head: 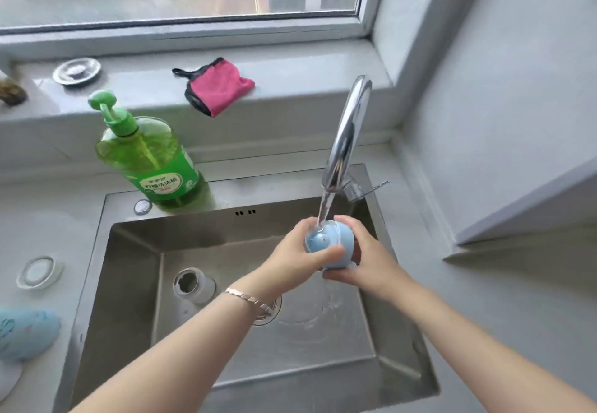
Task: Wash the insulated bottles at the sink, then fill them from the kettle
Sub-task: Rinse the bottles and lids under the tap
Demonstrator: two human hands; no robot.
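A small light-blue rounded bottle part (326, 244), likely a lid or cup, is held under the running chrome tap (347, 134) over the steel sink (135, 244). My left hand (297, 251) grips it from the left and my right hand (365, 257) cups it from the right and below. Water streams onto it and runs off into the basin. A light-blue patterned bottle body (26, 335) lies on the counter at the far left edge. No kettle is in view.
A green dish-soap pump bottle (151, 160) stands behind the sink's left corner. A pink cloth (219, 88) and a metal strainer dish (77, 71) lie on the windowsill. A white ring lid (40, 272) rests on the left counter. A white plug piece (193, 285) sits in the basin.
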